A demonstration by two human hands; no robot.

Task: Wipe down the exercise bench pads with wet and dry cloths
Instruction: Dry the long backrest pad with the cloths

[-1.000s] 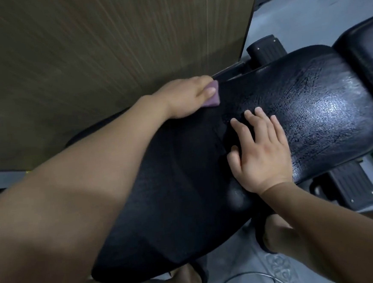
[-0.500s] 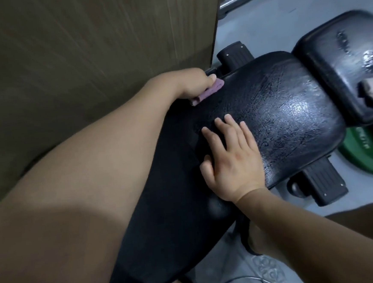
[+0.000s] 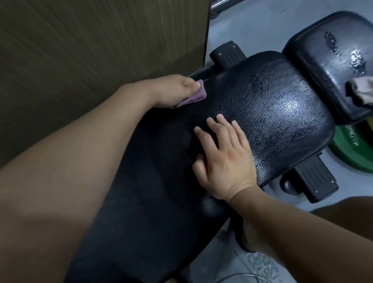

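Wiping step: left hand (image 3: 168,91) pinched purple cloth (image 3: 196,97) at pad's (image 3: 279,116) far edge; right hand (image 3: 227,158) lay flat, empty, bracing. Next probably needed a stroke across.

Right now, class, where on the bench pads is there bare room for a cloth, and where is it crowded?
Free: the long pad between right hand and small pad; the small pad beside the beige cloth. Crowded: by the wooden panel, where the left hand holds the purple cloth.

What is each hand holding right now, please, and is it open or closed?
Left hand: closed on the purple cloth, at the bench pad's far edge.
Right hand: open, flat on the bench pad, holding nothing.
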